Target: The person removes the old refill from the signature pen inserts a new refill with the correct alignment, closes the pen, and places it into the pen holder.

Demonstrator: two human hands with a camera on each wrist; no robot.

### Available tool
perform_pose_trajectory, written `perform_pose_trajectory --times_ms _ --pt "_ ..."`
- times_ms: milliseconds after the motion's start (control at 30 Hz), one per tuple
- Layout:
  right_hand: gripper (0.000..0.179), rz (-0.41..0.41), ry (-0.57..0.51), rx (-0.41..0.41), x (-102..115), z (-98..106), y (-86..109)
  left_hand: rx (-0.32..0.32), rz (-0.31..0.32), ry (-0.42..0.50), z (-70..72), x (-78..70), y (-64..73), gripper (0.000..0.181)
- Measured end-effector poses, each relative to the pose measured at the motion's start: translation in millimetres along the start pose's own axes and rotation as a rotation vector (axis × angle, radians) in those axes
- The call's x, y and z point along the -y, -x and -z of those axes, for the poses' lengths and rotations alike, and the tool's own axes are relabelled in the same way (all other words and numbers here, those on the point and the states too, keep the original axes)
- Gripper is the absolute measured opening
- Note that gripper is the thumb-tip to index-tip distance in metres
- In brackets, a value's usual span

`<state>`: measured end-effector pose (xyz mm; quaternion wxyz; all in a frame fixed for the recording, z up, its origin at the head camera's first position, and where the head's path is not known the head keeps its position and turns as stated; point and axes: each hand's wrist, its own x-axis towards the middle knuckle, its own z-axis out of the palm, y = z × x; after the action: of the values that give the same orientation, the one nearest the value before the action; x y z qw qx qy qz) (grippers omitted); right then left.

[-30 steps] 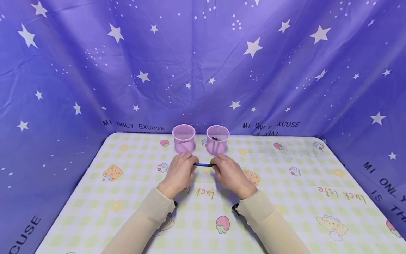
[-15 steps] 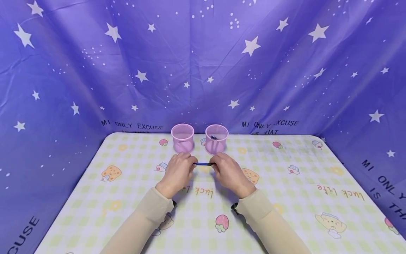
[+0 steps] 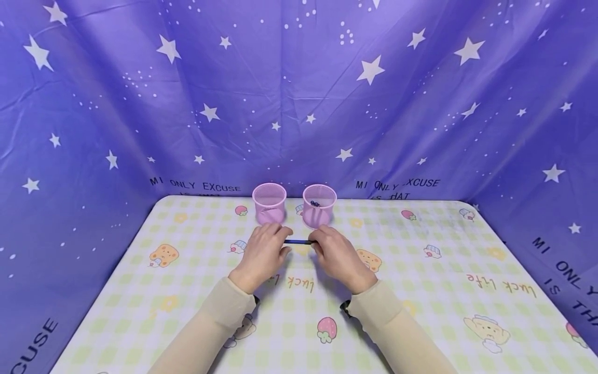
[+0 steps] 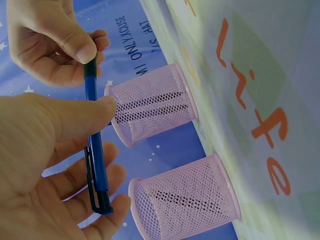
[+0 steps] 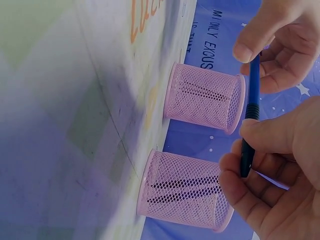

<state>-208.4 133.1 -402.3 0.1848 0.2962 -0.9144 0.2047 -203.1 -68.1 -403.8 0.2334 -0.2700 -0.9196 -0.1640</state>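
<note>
Head view, table (image 3: 444,291): smooth-looking, so dropped things could roll.
Left cup (image 3: 269,213), right cup (image 3: 320,215): standing close ahead; your knuckles could tip one.
Left hand (image 3: 261,257): loose, thumb and pointer apart around the pen (image 3: 299,242)'s back end; I can't tell if they touch.
Right hand (image 3: 340,257): pinches the writing end; a weak squeeze could let it slip.
Pen: level, above the table, between your hands; with one good hold, it could droop.
</note>
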Motion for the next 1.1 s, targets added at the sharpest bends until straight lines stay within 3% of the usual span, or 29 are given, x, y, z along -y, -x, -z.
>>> perform_pose_trajectory --times_ms 467,1100 --pt "0.012 -0.008 -0.003 0.014 4.9 2.0 0.9 -0.081 -0.069 0.002 -3.8 1.0 0.8 0.019" --pt "0.012 -0.005 0.001 0.017 4.2 2.1 1.1 -0.001 -0.053 -0.020 -3.5 -0.1 1.8 0.006"
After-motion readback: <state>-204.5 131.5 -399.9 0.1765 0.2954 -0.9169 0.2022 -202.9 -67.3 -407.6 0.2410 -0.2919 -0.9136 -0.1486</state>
